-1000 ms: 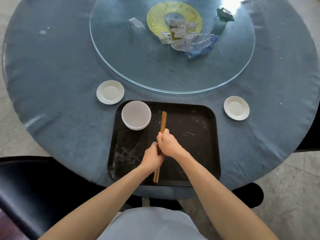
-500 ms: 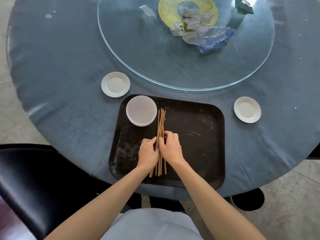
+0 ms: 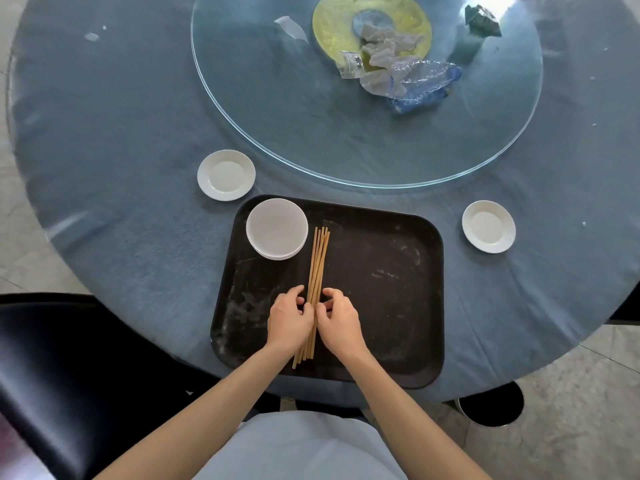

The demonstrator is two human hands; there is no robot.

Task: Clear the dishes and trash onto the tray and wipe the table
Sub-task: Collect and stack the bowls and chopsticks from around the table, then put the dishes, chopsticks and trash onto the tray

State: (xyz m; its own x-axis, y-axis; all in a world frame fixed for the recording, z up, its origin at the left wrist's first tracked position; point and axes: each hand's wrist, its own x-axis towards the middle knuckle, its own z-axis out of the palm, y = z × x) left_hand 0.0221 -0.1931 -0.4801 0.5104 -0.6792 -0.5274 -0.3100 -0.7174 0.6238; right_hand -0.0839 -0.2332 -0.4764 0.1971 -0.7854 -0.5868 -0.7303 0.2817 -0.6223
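A black tray [image 3: 429, 306] sits on the blue-clothed round table [image 3: 121, 133] in front of me. Several wooden chopsticks [image 3: 318, 261] lie flat on it in a bundle, beside stacked white bowls [image 3: 277, 228] in the tray's far left corner. My left hand [image 3: 289, 320] and my right hand [image 3: 337, 318] flank the near part of the bundle, their curled fingers pinching it from both sides. Two white saucers stand on the cloth, one left of the tray [image 3: 226, 174] and one right [image 3: 488, 226].
A glass turntable [image 3: 311, 133] carries crumpled plastic wrappers [image 3: 412, 81], a clear scrap [image 3: 291, 27], a green crumpled wrapper [image 3: 481, 20] and a yellow disc [image 3: 332, 36]. Small scraps [image 3: 91, 37] lie far left. A black chair [image 3: 52, 358] stands at my left, a dark bin [image 3: 491, 407] at lower right.
The chopsticks, held raised in both hands a second ago, now lie flat on the tray. My hands have shifted apart to either side of the bundle.
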